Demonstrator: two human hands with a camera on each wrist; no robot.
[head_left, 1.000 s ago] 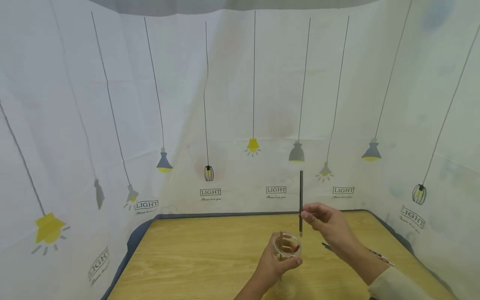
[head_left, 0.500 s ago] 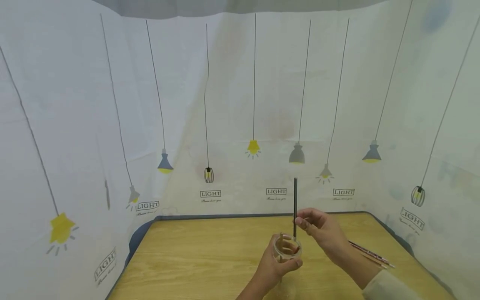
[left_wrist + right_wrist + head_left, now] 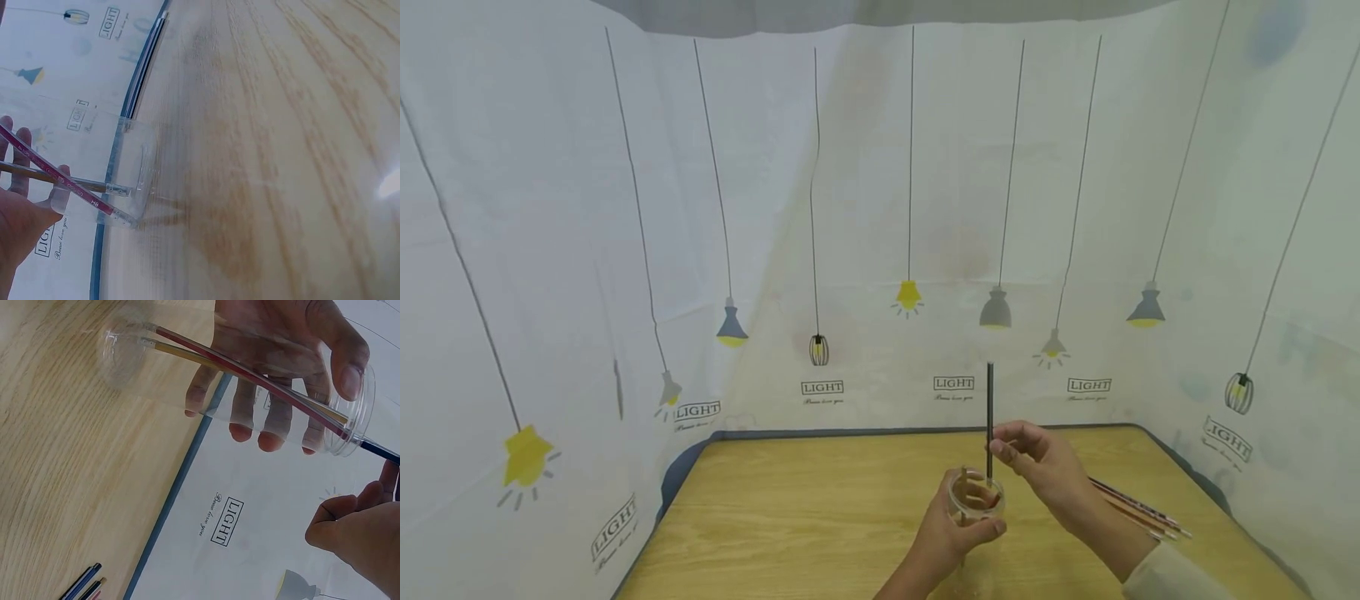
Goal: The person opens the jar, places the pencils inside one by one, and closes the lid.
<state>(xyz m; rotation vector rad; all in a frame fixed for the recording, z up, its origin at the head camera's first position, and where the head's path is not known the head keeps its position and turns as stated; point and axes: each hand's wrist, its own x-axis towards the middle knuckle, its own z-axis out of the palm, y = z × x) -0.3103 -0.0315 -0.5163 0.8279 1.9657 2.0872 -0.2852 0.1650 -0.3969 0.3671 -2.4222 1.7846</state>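
Note:
My left hand (image 3: 951, 525) grips a tall clear jar (image 3: 953, 500) round its side, its mouth tilted up. Inside lean a red pencil (image 3: 250, 375) and a yellow pencil (image 3: 181, 353), which cross in the left wrist view; their silver ferrule ends sit at the jar's base. Between thumb and fingertips, my right hand (image 3: 1048, 467) pinches a dark pencil (image 3: 990, 408), held nearly upright. Its lower end, with a silver ferrule, overlaps the jar's rim (image 3: 369, 400) in the right wrist view.
Several more pencils (image 3: 1138, 507) lie side by side on the wooden table (image 3: 790, 500), by my right forearm. A white cloth backdrop (image 3: 865, 350) printed with hanging lamps stands round the table's back and sides, behind a dark blue edge.
My right hand has brought the dark pencil left and down, from beside the jar to its mouth. More of the pencils on the table now shows. My left hand keeps hold of the jar.

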